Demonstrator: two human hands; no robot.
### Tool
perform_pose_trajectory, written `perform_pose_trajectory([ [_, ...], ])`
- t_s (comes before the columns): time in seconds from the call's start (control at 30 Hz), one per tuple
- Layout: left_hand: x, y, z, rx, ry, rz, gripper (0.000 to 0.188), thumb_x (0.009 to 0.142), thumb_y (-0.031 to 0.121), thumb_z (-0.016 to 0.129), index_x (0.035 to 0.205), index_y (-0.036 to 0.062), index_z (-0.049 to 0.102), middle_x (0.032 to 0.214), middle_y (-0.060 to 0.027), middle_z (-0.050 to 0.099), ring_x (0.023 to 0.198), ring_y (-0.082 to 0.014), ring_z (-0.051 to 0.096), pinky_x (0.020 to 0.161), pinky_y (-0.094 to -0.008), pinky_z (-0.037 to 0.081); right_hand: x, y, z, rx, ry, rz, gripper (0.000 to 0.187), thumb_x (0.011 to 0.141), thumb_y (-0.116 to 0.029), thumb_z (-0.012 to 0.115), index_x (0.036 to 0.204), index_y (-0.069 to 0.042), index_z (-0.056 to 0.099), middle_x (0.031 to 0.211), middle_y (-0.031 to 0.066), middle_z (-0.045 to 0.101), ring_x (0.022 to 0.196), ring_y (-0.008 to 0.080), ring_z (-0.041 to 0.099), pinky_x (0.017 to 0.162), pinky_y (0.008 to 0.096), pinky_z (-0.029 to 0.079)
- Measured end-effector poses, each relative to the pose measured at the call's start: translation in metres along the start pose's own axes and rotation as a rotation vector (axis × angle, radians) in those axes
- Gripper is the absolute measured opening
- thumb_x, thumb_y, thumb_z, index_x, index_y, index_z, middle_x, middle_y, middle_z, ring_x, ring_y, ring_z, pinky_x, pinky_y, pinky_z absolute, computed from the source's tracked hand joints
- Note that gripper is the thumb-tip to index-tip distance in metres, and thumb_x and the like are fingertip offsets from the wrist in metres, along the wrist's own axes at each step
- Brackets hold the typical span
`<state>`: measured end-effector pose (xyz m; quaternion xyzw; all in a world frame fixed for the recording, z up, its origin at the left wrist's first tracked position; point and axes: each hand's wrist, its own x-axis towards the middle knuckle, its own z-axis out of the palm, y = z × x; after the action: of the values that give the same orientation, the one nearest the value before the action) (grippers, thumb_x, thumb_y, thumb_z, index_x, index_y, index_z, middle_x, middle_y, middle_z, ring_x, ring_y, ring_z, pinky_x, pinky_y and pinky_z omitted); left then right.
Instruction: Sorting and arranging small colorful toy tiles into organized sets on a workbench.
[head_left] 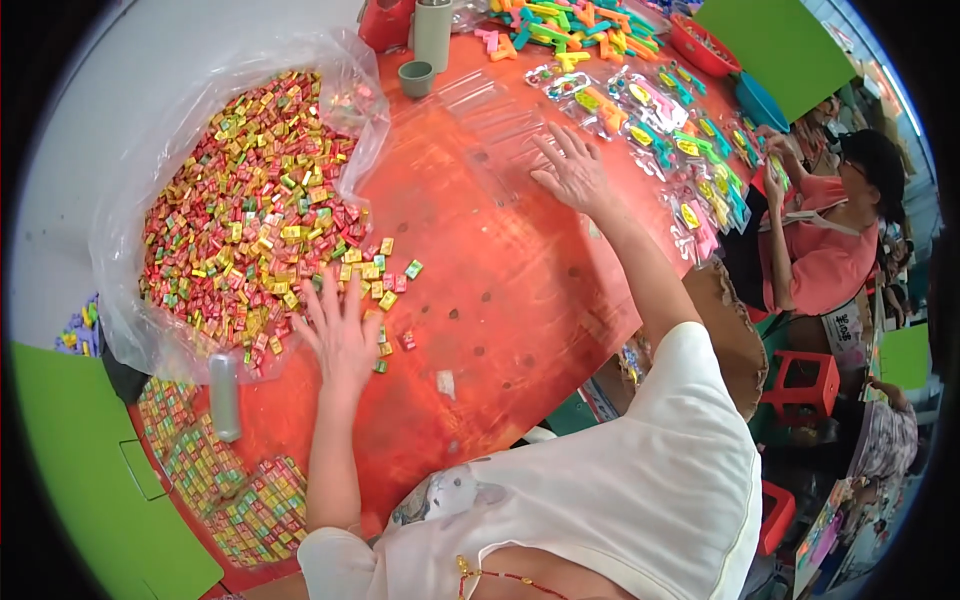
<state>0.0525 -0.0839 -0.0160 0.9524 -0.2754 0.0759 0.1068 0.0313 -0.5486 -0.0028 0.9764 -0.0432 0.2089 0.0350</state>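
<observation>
A large heap of small wrapped pieces (250, 210), red, yellow and green, fills an opened clear plastic bag (120, 240) on the red table (470, 330). At the heap's right edge my left hand (345, 340) has its fingers spread over the pieces, holding nothing that I can see. A few loose pieces (388, 285) lie just beyond its fingertips. My right hand (580, 182), fingers apart, reaches to the far side beside several clear plastic trays (490, 115). Whether its fingertips touch a tray I cannot tell.
Neat rows of the same pieces (205, 465) lie at the near left, by a silver cylinder (225, 400). Farther back are a grey-green cup (416, 78), a bottle (432, 35), colourful plastic toys (575, 30) and packed toys (690, 150). A co-worker (820, 230) sits at right.
</observation>
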Motion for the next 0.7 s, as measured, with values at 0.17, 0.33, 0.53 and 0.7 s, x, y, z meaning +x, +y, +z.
perform_pose_trajectory([
  [0.17,-0.057,0.041,-0.005,-0.007,-0.109,0.106,0.075,0.088,0.042,0.067,0.155,0.0222,0.04,0.165,-0.0192,0.017,0.152,-0.0462,0.008,0.111,-0.0764,0.01,0.038,0.002,0.031,0.03,-0.057,-0.093,0.069,0.094,-0.066,0.047,0.152,-0.029,0.042,0.162,0.0105,0.031,0.149,0.0323,0.029,0.11,0.0572,0.033],
  [0.33,-0.043,0.043,-0.002,-0.003,-0.108,0.129,0.074,0.088,0.043,0.068,0.153,0.0231,0.042,0.165,-0.0191,0.018,0.152,-0.0464,0.01,0.11,-0.0771,0.012,0.056,0.013,0.054,0.053,-0.241,-0.072,0.064,0.096,-0.063,0.044,0.15,-0.029,0.044,0.158,0.0057,0.038,0.146,0.0308,0.033,0.111,0.0549,0.032],
  [0.53,0.002,0.03,0.012,0.024,-0.064,0.091,0.072,0.09,0.043,0.065,0.156,0.0293,0.038,0.165,-0.0176,0.019,0.152,-0.0453,0.007,0.114,-0.0727,0.007,0.014,0.018,0.05,0.064,-0.127,-0.042,0.061,0.096,-0.06,0.047,0.146,-0.025,0.049,0.151,0.0046,0.046,0.141,0.0303,0.039,0.11,0.0534,0.034],
  [0.7,0.022,0.021,0.024,0.049,-0.019,0.103,0.064,0.095,0.041,0.06,0.155,0.0281,0.039,0.165,-0.0169,0.019,0.152,-0.0426,0.013,0.115,-0.0682,0.008,-0.049,-0.005,0.014,0.034,-0.105,-0.002,0.058,0.096,-0.055,0.051,0.144,-0.022,0.051,0.148,0.0072,0.048,0.14,0.0319,0.039,0.11,0.0553,0.033],
])
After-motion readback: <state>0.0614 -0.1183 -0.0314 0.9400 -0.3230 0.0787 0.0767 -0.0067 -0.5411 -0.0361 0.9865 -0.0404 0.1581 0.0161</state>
